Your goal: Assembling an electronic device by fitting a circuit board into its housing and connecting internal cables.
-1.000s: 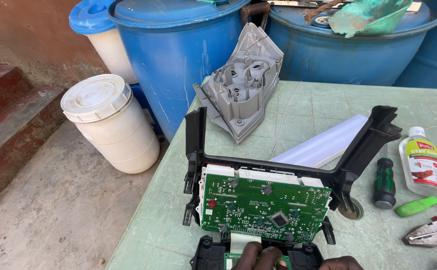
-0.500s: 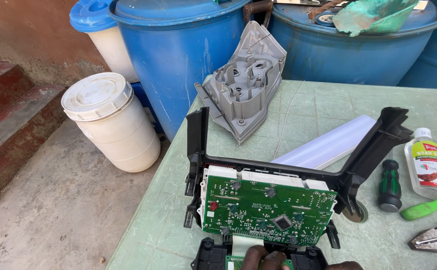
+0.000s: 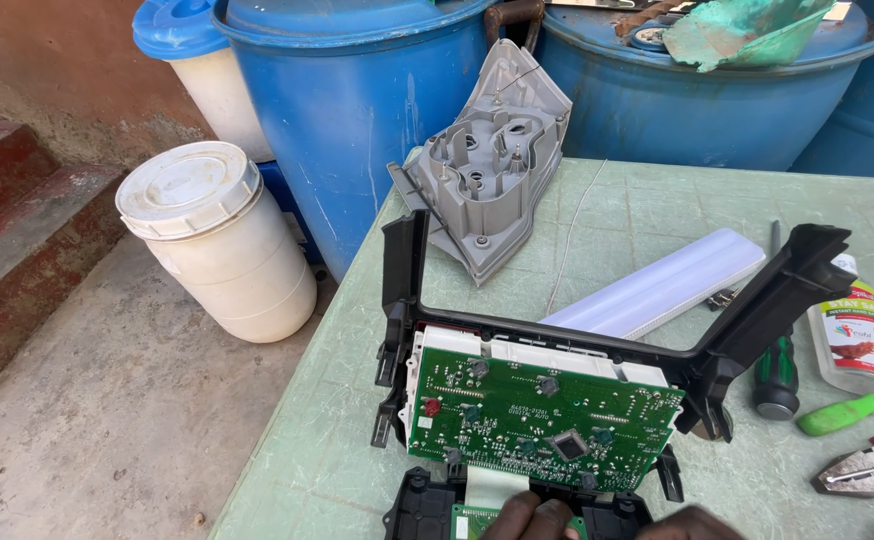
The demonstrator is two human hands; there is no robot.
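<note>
**Circuit board assembly held at near table edge**

Two big blue plastic drums stand far, behind the pale green table. A white lidded plastic bucket sits on the ground at left. A black plastic U-shaped frame lies on the table, carrying a green printed circuit board near centre. A grey moulded plastic housing leans far of it; a white flat plastic panel lies right. A small clear glue bottle, a green-handled screwdriver and red pliers lie far right. The left hand and right hand, mostly cut off at the near edge, touch the assembly's lower black part; cannot tell their grip.
</note>
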